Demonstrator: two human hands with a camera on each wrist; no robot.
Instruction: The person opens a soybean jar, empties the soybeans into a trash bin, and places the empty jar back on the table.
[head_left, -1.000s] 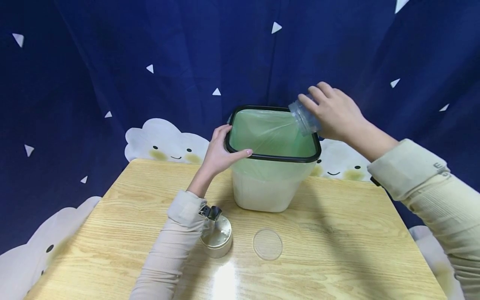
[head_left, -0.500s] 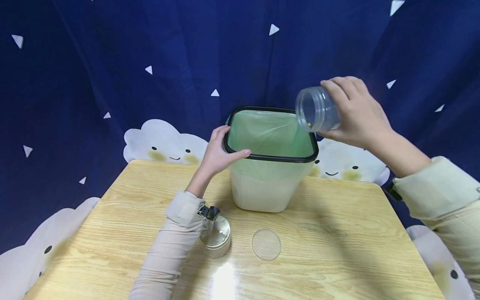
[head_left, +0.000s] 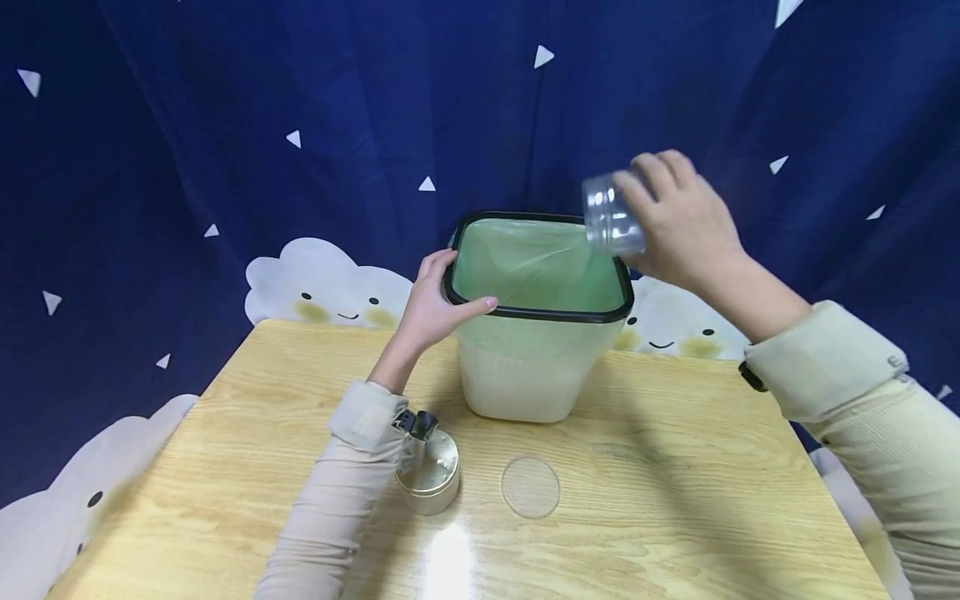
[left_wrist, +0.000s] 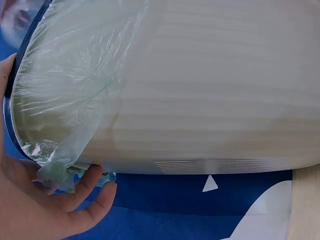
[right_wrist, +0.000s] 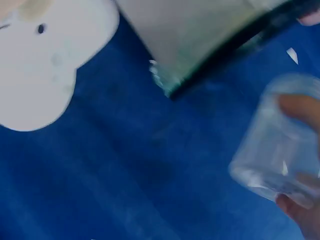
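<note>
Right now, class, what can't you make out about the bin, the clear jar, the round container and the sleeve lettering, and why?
- Head view: the floor of the bin, hidden behind its own near side.
- Head view: part of the round container, behind the left sleeve and wrist device.
- Right wrist view: any contents of the clear jar, lost to blur; the right edge also cuts it.
- Head view: the right cuff's lettering, too small.

We grip the bin (head_left: 517, 379) by its left side with our left hand (head_left: 431, 310), thumb (head_left: 478, 307) along the near edge, left arm (head_left: 330, 500) stretched forward. Our right hand (head_left: 681, 223), fingers (head_left: 639, 190) bent in a grip, is raised just right of the bin.
</note>
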